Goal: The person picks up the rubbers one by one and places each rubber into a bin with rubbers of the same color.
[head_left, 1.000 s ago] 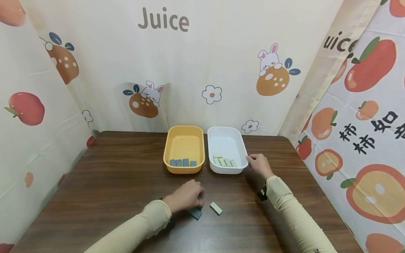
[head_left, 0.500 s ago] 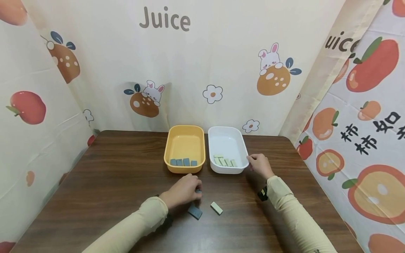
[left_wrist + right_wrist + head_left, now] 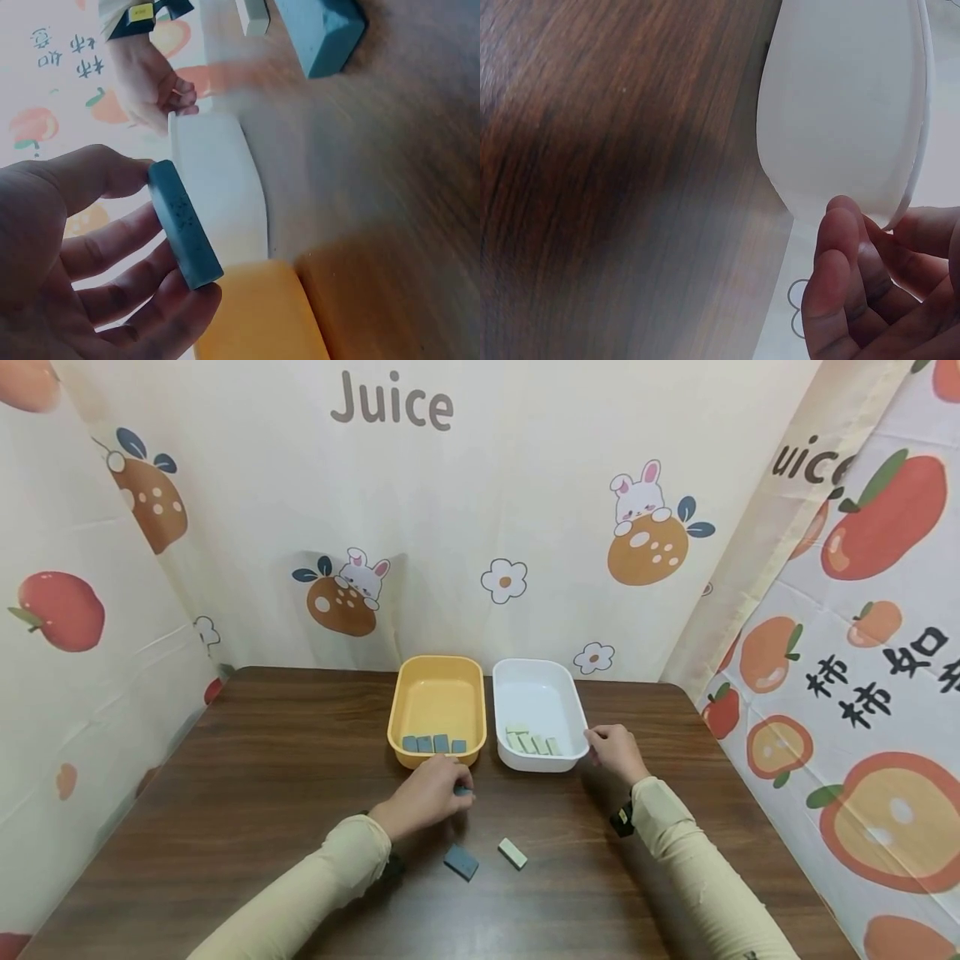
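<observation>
My left hand [image 3: 426,795] pinches a small blue-grey block [image 3: 184,229] between thumb and fingertips, just in front of the yellow bin [image 3: 438,697]. Inside that bin, several blue-grey blocks [image 3: 441,744] lie along the near side. My right hand [image 3: 615,750] grips the near right corner of the white bin [image 3: 536,697]; in the right wrist view, thumb and fingers meet at its rim [image 3: 922,142]. Several pale green blocks [image 3: 527,743] lie in the white bin. Nearer to me on the table are another blue-grey block [image 3: 461,862] and a pale green block [image 3: 512,853].
Both bins stand side by side near the back edge of the brown wooden table [image 3: 300,735]. Printed curtains [image 3: 442,510] hang behind the table and at both sides.
My left hand has lifted the blue-grey block from beside the other one and carried it forward and left, towards the yellow bin. The right hand stays at the white bin.
</observation>
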Motion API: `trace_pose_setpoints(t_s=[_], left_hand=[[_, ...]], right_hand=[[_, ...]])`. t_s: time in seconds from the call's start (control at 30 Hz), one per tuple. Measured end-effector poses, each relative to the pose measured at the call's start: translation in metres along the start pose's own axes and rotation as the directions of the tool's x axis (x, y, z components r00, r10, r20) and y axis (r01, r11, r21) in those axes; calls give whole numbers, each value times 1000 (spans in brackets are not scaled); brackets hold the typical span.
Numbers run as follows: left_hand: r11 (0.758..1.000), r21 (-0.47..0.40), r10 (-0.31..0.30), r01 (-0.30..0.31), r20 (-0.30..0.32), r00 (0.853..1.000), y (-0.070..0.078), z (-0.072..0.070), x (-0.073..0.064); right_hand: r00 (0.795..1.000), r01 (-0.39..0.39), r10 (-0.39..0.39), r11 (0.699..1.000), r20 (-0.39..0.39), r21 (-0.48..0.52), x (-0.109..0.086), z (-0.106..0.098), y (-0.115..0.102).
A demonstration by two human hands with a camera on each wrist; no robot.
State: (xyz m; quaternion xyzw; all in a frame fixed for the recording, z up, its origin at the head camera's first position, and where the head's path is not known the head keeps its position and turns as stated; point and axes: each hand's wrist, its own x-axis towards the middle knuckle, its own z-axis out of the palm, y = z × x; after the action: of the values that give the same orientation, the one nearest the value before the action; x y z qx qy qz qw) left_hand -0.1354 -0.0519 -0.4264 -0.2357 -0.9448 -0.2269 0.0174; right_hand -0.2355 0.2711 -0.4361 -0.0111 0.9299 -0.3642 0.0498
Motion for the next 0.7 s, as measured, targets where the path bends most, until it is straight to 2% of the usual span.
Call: trace_pose_setpoints(t_s=[0.27,0.47,0.7], left_hand=[[996,-64,-64,57,-108,992,-4,-5,2],[992,-108,-80,66,-135,988,-8,-14,5],[990,-116,-104,85,-165,981,-14,-21,9]], right_hand=[[1000,-11,11,1000,3,-2,-2,0,-1],[1000,-12,12,1000,3,-4,-2,-1,-2],[1000,-9,9,1000,3,0,-5,-1,-3]])
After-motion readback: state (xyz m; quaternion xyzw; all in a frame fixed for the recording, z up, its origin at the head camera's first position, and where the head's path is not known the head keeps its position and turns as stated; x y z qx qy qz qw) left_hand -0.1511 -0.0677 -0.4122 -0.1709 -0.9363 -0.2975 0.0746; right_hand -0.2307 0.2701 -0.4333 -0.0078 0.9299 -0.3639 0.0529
